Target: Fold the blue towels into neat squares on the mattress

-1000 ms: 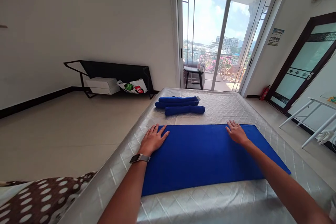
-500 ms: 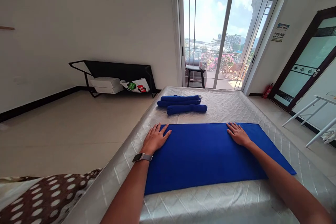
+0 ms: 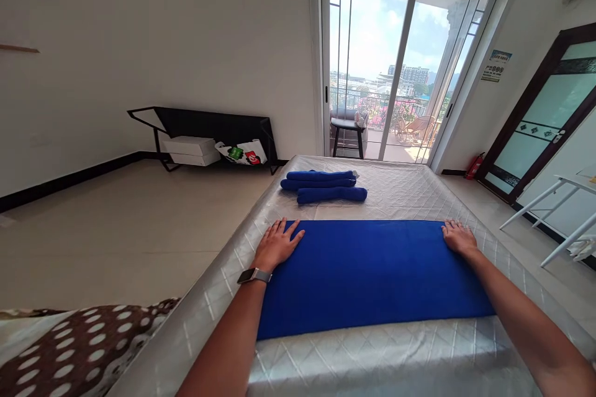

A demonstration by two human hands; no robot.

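A blue cloth (image 3: 367,276) lies flat across the silvery quilted mattress (image 3: 410,353). My left hand (image 3: 278,243) rests on its far left corner, palm down with the fingers spread. At the far right corner my right hand (image 3: 460,237) lies flat on the cloth, fingers stretched forward. My right forearm hides the cloth's right edge. Beyond the cloth are several rolled blue cloths (image 3: 323,185), lying side by side on the mattress. A watch (image 3: 254,275) is on my left wrist.
A brown polka-dot cloth (image 3: 93,341) lies at the lower left. Against the wall stands a black rack (image 3: 209,121) with white boxes (image 3: 190,150) and a printed bag (image 3: 244,152). Beyond the bed is a sliding glass door (image 3: 405,62). A white table (image 3: 559,192) stands at right.
My right hand has slid right along the cloth's far edge to its right corner. My left hand has stayed in place.
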